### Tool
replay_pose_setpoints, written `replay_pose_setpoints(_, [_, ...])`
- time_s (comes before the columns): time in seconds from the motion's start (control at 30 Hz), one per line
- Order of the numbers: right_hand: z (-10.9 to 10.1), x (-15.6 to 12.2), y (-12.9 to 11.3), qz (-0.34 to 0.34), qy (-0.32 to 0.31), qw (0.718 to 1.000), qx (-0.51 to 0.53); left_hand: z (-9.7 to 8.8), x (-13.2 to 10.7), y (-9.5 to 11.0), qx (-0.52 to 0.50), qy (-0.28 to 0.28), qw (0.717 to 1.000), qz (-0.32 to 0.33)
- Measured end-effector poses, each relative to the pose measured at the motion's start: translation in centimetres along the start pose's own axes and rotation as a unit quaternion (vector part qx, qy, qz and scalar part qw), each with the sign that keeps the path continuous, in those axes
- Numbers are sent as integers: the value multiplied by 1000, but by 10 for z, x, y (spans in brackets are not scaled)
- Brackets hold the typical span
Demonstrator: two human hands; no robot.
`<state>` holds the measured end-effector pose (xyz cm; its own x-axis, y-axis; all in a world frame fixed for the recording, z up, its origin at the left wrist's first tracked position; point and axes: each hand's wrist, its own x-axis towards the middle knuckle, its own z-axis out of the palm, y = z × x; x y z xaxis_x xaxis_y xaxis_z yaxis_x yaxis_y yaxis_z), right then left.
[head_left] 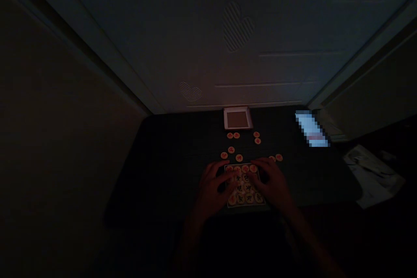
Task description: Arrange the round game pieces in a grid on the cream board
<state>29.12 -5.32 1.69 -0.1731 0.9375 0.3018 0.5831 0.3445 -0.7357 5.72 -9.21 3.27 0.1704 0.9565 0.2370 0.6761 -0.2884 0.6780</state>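
A shallow square box (246,205) near the table's front edge is filled with rows of round Chinese chess pieces (248,198), some with red characters and some with black. My left hand (213,189) lies over the box's left side, its fingers apart and the fingertips on or just above the pieces. From the right, my right hand (273,182) reaches over the box's top right corner with thumb and fingers spread. Loose red pieces (239,157) lie just beyond the box, and a pair (279,157) sits by my right hand, one partly covered. Dim light hides fine finger contact.
An empty-looking square lid or tray (237,120) stands at the back of the dark table (169,152), with more red pieces (256,134) before it. A lit, pixelated phone-like screen (312,129) is at the right. Behind rises a panel with heart reliefs (236,26).
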Motion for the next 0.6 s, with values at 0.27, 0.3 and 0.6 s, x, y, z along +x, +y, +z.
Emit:
replay_pose_setpoints(0.27, [-1,-1,2,9,22,1000,11,-5,8,-6,-82,77,992,-56])
replay_pose_setpoints(0.3, [-1,-1,4,8,28,999,14,-7,11,-7,-78,85,992,-60])
replay_pose_setpoints(0.6, [-4,-5,9,21,73,995,70,-18,59,-34,24,54,998,-22])
